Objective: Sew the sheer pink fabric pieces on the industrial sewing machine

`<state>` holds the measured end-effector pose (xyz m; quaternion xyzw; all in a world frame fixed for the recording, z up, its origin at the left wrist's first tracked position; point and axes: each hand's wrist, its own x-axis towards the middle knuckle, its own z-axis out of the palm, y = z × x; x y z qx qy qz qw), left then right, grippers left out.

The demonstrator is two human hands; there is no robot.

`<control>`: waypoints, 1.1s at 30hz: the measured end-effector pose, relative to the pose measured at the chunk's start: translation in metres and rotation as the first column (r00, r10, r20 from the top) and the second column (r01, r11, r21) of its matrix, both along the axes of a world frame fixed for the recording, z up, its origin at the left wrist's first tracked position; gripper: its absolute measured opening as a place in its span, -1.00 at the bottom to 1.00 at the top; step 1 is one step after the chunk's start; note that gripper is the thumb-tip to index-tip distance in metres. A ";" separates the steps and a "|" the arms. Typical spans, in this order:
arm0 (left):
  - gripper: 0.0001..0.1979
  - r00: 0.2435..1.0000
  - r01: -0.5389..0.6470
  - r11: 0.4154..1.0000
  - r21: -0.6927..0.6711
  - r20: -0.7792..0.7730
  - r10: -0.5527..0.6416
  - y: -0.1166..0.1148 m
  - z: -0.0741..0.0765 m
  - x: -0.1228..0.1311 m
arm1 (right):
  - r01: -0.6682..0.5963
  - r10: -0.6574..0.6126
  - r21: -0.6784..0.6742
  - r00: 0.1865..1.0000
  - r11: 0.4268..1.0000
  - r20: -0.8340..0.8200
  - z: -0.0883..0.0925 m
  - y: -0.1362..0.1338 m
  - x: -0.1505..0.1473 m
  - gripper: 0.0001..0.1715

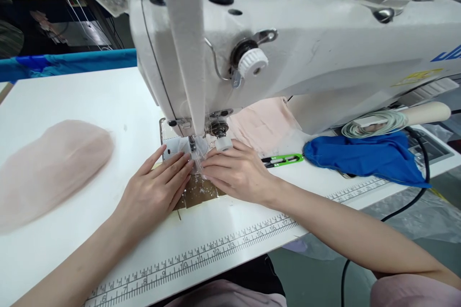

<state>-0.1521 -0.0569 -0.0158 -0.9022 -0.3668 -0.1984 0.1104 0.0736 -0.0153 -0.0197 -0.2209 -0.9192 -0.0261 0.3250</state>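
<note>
A white sewing machine (169,53) stands over the table, with its presser foot (192,144) down at a small piece of sheer, whitish fabric (197,165). Just left of the foot, my left hand (158,184) lies flat with fingers stretched out, the fingertips touching the edge of that fabric. My right hand (241,170) is on the other side, its fingers bent and pressed together on the same fabric. Part of the fabric is hidden beneath the fingers. Behind my right hand lies pale pink fabric (266,122) under the machine arm.
On the left of the white table (118,235) lies a sheer pink fabric piece (57,168). Green thread snips (286,159), a blue cloth (363,158) and a coiled pale cord (376,123) are on the right. A printed ruler scale (216,254) runs along the front edge.
</note>
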 end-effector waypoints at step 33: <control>-0.69 0.998 -0.049 0.999 -0.001 -0.025 0.049 0.008 0.000 0.001 | 0.042 -0.039 0.076 0.998 0.996 -0.047 -0.003 0.008 -0.005 -0.79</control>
